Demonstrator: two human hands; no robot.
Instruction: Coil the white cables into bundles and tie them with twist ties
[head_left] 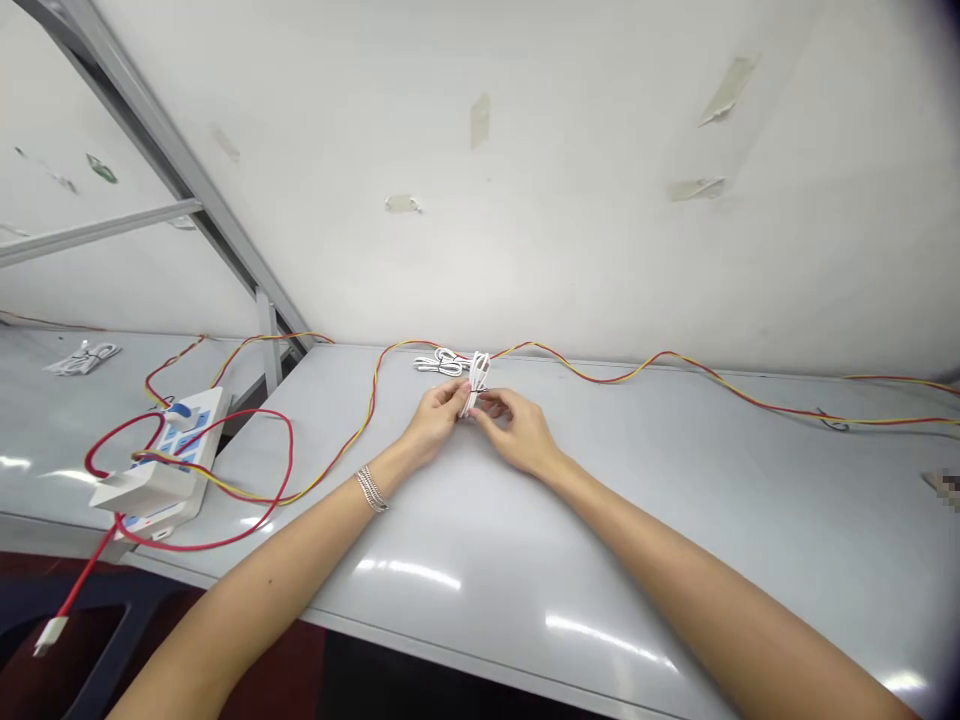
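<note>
Above the grey table, a coiled white cable (478,371) stands upright between my two hands, with a dark tie around its middle. My left hand (436,418) is closed on the bundle from the left, fingers and thumb pinching it. From the right, my right hand (517,428) has its thumb and fingertips at the tie and lower part of the bundle; its fingers are curled inward and partly hidden. Just behind lies another tied white cable bundle (441,363) on the table.
A white power strip (214,420) with blue sockets and a plugged-in white adapter (142,487) sits at the left, with red cable loops around it. A red and yellow wire (622,378) runs along the wall (570,220). Another white cable bundle (84,358) lies far left, beyond the metal frame (268,335).
</note>
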